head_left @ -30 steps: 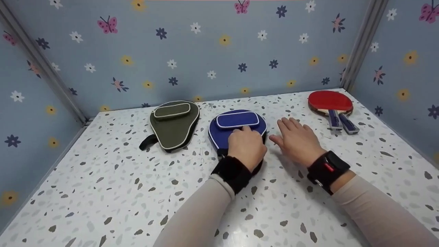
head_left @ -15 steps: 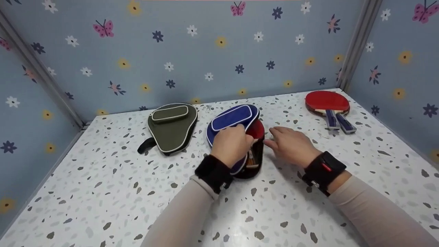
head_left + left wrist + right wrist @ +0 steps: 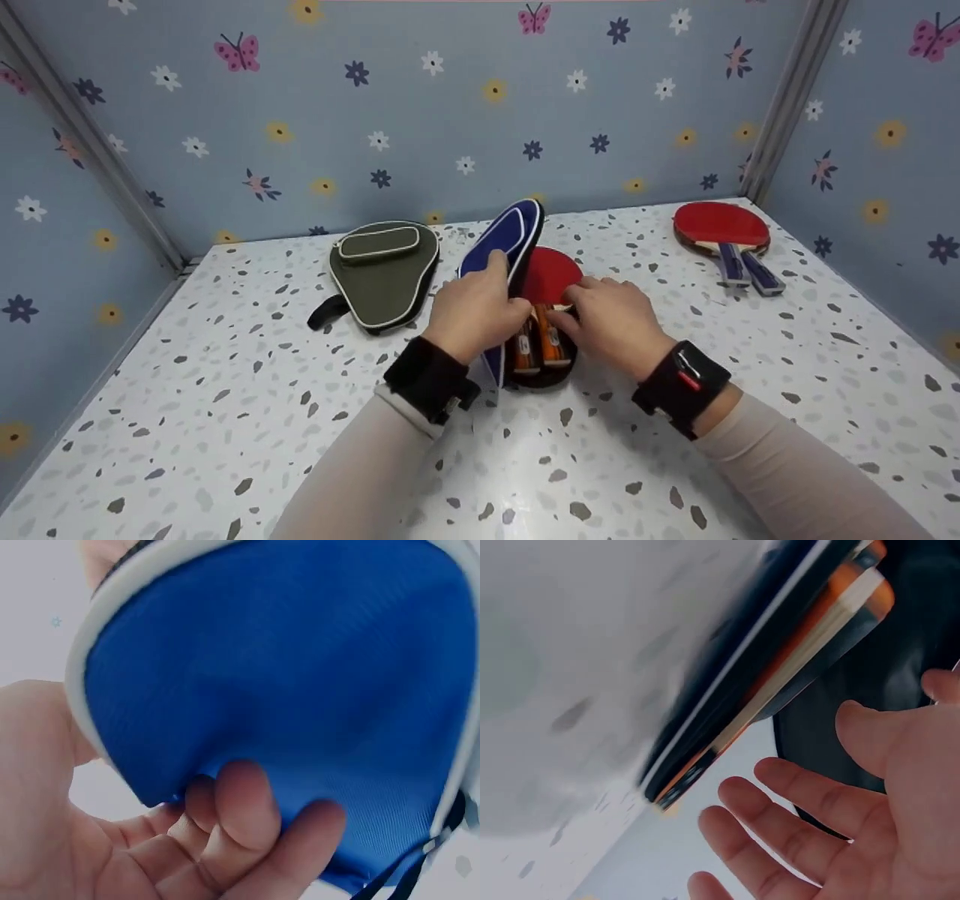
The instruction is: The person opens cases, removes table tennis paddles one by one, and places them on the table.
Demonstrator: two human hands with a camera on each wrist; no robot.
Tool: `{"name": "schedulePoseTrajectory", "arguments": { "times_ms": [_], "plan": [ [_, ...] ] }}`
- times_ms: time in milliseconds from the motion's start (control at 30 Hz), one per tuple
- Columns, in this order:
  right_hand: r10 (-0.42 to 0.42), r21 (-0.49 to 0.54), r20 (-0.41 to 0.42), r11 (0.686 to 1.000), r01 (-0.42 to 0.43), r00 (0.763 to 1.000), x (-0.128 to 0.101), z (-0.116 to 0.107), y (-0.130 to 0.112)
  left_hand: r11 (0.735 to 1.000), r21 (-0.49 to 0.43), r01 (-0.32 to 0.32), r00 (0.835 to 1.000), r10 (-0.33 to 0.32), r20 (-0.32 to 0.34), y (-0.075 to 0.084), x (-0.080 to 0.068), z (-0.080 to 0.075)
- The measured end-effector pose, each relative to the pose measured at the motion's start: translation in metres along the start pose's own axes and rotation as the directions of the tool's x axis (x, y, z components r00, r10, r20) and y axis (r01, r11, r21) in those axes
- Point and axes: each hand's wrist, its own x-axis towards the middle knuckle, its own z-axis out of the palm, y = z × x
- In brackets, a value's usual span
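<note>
My left hand (image 3: 476,311) grips the lifted front flap of a blue table tennis bat case (image 3: 495,244), tilting it up to the left. In the left wrist view several fingertips (image 3: 247,802) lie against the blue cloth (image 3: 292,667). Inside the unzipped case lie two bats, with red rubber (image 3: 553,272) on top and orange-and-black handles (image 3: 553,343) side by side. My right hand (image 3: 619,322) is at the case's right edge, its thumb over the handles in the head view. The right wrist view shows that hand (image 3: 922,802) with fingers spread beside a handle (image 3: 810,660), nothing gripped.
An olive green bat case (image 3: 386,289) with a black strap (image 3: 327,310) lies zipped to the left. Two stacked bats (image 3: 721,223), red side up, lie at the back right. Flower-patterned panels (image 3: 420,112) enclose the speckled white table (image 3: 247,390) behind and at the sides.
My left hand has lifted the blue flap leftward, uncovering the bats inside. My right hand has moved left to the case's right edge.
</note>
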Motion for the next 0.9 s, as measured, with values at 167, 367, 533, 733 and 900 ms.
{"name": "schedulePoseTrajectory", "arguments": {
  "times_ms": [167, 367, 533, 733, 900],
  "plan": [
    [0.007, -0.029, 0.013, 1.0, -0.007, 1.0, 0.003, 0.005, -0.011, 1.0, 0.022, 0.015, 0.998, -0.013, -0.056, -0.014, -0.009, -0.01],
    [0.066, -0.019, 0.09, 0.998, -0.065, 0.994, 0.005, 0.01, -0.017, 0.998, -0.017, 0.058, 0.989, -0.06, -0.134, -0.034, -0.014, -0.017],
    [0.087, -0.026, 0.14, 0.996, -0.084, 0.986, 0.004, 0.012, -0.019, 0.996, -0.017, 0.091, 0.98, -0.092, -0.176, -0.047, -0.014, -0.021],
    [0.098, -0.045, 0.169, 0.995, -0.092, 0.981, 0.005, 0.011, -0.021, 0.994, -0.028, 0.109, 0.968, -0.113, -0.225, -0.063, -0.015, -0.029],
    [0.112, -0.05, 0.22, 0.993, -0.103, 0.969, 0.007, 0.013, -0.021, 0.994, -0.02, 0.107, 0.965, -0.108, -0.238, -0.074, -0.018, -0.033]
  ]
}}
